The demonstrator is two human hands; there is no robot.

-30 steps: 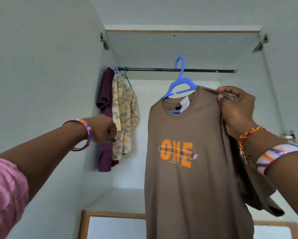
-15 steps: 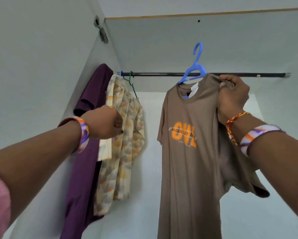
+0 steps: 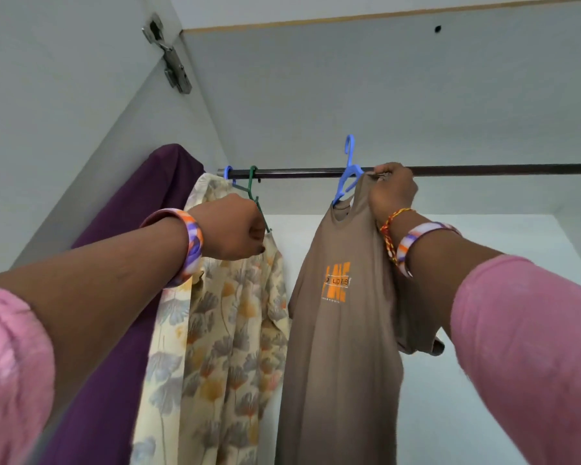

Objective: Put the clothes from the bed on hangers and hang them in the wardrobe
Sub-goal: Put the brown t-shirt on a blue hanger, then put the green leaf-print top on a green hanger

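A purple top (image 3: 121, 297) and a flowery shirt (image 3: 222, 330) are hanging beside the brown T-shirt (image 3: 343, 347). The right hand (image 3: 394, 196) is pinching its shoulder by the rail (image 3: 299, 172), blue hanger (image 3: 349, 169) poking above. The left hand (image 3: 230, 228) is gripping the flowery shirt

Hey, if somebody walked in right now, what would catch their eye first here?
The brown T-shirt with orange lettering at centre, held up at its shoulder by the right hand, its blue plastic hanger poking above the dark wardrobe rail. Left of it, the left hand grips the cream floral shirt beside a purple garment.
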